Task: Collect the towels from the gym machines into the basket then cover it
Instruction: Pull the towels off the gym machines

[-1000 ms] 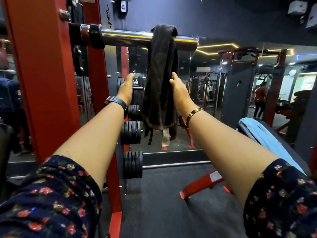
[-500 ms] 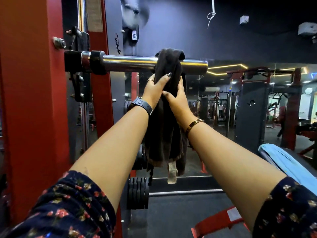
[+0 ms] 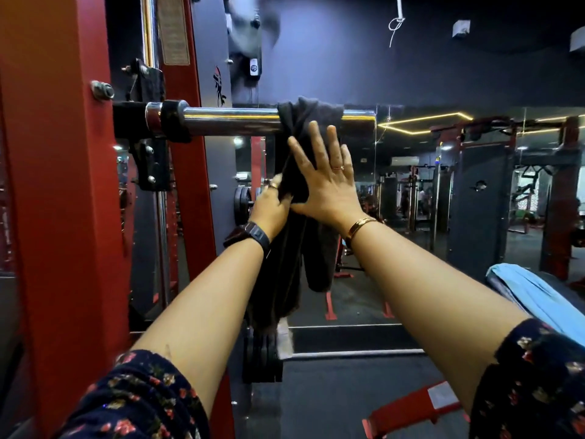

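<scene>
A dark brown towel (image 3: 286, 280) hangs over the chrome bar (image 3: 228, 122) of a red machine. Below the bar, my left hand (image 3: 272, 207) is closed around a bunched fold of the towel. My right hand (image 3: 326, 182) lies flat against the towel just under the bar, with its fingers spread and pointing up. A light blue towel (image 3: 531, 296) lies on a black bench at the right edge. No basket is in view.
The red upright frame (image 3: 63, 217) of the machine fills the left side. Black weight plates (image 3: 262, 359) sit low behind the towel. A mirror wall (image 3: 427, 201) ahead reflects other machines. A red bench foot (image 3: 411, 410) lies on the dark floor at lower right.
My left hand has slid down the towel and gripped it lower. My right hand has opened flat against the towel near the bar. The view has moved closer to the bar.
</scene>
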{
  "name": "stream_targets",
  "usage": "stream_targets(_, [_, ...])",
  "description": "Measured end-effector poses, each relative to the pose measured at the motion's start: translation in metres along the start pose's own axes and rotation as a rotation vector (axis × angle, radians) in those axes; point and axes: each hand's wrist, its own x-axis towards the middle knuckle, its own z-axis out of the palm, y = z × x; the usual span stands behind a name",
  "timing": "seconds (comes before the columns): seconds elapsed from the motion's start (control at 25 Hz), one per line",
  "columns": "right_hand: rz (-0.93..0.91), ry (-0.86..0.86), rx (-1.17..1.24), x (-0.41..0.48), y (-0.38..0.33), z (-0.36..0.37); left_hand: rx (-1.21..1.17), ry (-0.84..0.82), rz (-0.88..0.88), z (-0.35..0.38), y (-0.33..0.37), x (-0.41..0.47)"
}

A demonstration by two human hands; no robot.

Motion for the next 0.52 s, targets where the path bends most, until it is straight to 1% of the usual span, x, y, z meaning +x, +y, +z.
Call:
stream_targets(0.04, [-0.088,-0.047,-0.083,-0.002,0.003,-0.001,0.032,-0.05,0.009,0.002,-0.007,-0.012])
stream_targets(0.08, [-0.142,-0.104,-0.107,-0.005,0.003,0.0,0.038,-0.09,0.015,0.002,-0.014,-0.022])
stream_targets(0.16, [-0.138,-0.229,-0.007,-0.012,-0.002,0.003,0.01,-0.116,-0.001,-0.003,-0.024,-0.037])
stream_targets(0.2, [-0.11,-0.27,0.056,-0.014,-0.006,0.004,-0.01,-0.085,0.001,-0.008,-0.027,-0.042])
stream_targets(0.32, [-0.065,-0.273,0.191,-0.017,-0.019,0.003,-0.017,0.082,0.077,-0.02,-0.031,-0.049])
stream_targets(0.36, [-0.047,-0.259,0.236,-0.017,-0.023,0.0,-0.032,0.109,0.11,-0.023,-0.03,-0.05])
stream_targets(0.44, [0.0,-0.224,0.351,-0.019,-0.027,-0.007,-0.127,0.115,0.155,-0.027,-0.023,-0.053])
stream_targets(0.52, [0.057,-0.22,0.473,-0.026,-0.028,-0.015,-0.2,0.099,0.15,-0.026,-0.02,-0.053])
